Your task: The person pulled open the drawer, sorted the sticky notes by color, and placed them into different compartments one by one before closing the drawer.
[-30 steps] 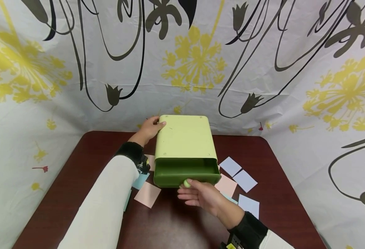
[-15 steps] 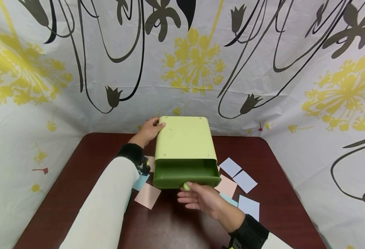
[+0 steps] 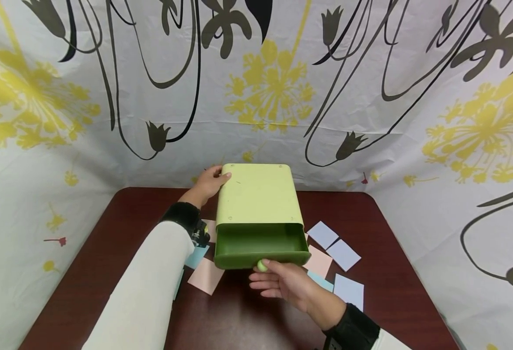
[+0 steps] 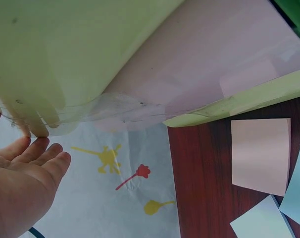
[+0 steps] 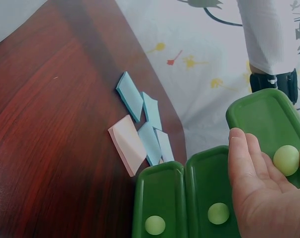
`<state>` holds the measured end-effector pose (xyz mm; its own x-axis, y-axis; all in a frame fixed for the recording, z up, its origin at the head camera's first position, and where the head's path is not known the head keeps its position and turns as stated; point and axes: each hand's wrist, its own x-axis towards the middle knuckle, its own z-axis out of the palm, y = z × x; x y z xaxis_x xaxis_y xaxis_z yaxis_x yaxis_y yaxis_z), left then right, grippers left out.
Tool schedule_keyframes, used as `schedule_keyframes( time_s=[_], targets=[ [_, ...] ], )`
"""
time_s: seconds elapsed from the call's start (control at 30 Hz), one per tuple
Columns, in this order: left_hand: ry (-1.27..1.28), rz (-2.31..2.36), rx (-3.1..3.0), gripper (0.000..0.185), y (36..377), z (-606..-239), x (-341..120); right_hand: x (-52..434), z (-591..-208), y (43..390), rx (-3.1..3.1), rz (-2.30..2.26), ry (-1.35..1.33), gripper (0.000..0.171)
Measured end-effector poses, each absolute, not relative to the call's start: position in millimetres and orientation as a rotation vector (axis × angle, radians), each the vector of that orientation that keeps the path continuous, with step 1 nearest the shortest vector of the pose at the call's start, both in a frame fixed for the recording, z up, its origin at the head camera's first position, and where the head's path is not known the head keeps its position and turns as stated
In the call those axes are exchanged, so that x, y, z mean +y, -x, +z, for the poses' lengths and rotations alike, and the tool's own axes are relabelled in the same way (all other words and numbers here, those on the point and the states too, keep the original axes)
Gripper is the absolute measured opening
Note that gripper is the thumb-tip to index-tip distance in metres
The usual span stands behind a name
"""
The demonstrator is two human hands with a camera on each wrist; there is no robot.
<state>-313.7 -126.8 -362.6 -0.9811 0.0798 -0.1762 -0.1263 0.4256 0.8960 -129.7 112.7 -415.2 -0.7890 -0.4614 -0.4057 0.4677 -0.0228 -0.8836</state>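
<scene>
1. The light green drawer box point(image 3: 258, 194) is sitting at the far middle of the dark red table point(image 3: 86, 272), close to the patterned curtain point(image 3: 108, 73). Its top drawer point(image 3: 261, 245) is standing partly out toward the person.
2. The left hand point(image 3: 207, 181) is bracing the box's back left corner, fingers laid fairly straight and close together against the casing; the left wrist view is showing the same.
3. The right hand point(image 3: 282, 281) is pinching the round pale knob point(image 3: 262, 265) between thumb and forefinger, the remaining fingers loosely spread below it.
4. Risk: the knob is small and smooth-looking, so the pinch may be slipping off.
5. Risk: the brace is resting on one corner only, so an off-centre pull is likely to twist or drag the box forward.
6. Risk: paper squares, pink point(image 3: 206, 276) and blue point(image 3: 343, 254), are lying beside and partly under the box front; a sliding box could crumple or scatter them.
7. Risk: the drawer, drawn too far, could be dropping free of the casing.
</scene>
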Motion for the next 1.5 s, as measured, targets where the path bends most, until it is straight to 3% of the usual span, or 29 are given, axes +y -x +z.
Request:
schedule_keyframes(
  time_s=[1.03, 1.5],
  targets=[
    [-0.03, 1.508, 2.481, 0.064, 312.6, -362.6, -128.6, 119.6, -418.9, 122.6, 1.698, -1.794, 0.067, 0.052],
    [-0.08, 1.435, 2.646, 0.068, 275.9, -366.7, -170.3, 171.9, -457.1, 131.4, 2.136, -1.54, 0.121, 0.045]
  ],
)
